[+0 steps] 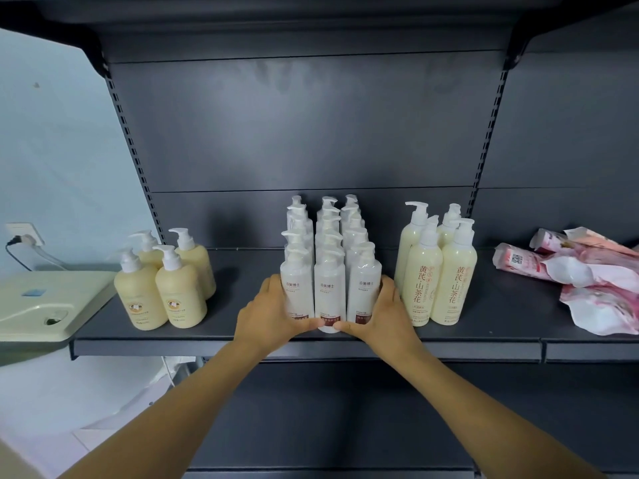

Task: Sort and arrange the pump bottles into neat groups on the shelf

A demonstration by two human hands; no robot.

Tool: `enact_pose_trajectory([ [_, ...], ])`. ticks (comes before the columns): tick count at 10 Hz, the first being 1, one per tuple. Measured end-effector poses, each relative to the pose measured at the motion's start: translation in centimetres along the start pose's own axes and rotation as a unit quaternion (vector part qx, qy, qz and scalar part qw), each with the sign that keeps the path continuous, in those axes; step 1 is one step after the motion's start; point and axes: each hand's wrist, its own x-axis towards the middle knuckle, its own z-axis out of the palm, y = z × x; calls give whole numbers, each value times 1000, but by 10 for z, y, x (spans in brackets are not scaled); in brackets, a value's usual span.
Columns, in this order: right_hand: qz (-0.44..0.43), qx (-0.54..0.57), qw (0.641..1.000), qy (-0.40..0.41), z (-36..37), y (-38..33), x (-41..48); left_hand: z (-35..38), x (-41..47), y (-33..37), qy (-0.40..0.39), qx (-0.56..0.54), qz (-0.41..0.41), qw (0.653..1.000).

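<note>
Three groups of pump bottles stand on the dark shelf (484, 326). Several squat yellow bottles (162, 281) are at the left. In the middle, slim white bottles (330, 271) with dark red bands stand in three rows running front to back. Tall cream bottles (435, 271) with red lettering stand to their right. My left hand (273, 312) presses the left side of the white group's front row, and my right hand (383, 312) presses its right side. Both thumbs lie across the fronts of the bottles near their bases, almost meeting at the middle bottle.
Pink and white soft packets (581, 274) lie in a heap at the shelf's right end. A cream plastic appliance (45, 302) sits beside the shelf's left end, below a wall socket (24, 233). Another shelf overhangs above, and a dark back panel closes the rear.
</note>
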Motion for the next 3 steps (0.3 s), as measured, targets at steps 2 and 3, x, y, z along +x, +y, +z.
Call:
enact_pose_trajectory([
  [2, -34, 0, 999, 43, -15, -4, -7, -25, -7, -11, 97, -19, 68, 993],
  [3, -16, -24, 997, 75, -18, -10, -9, -38, -4, -15, 129, -16, 82, 988],
])
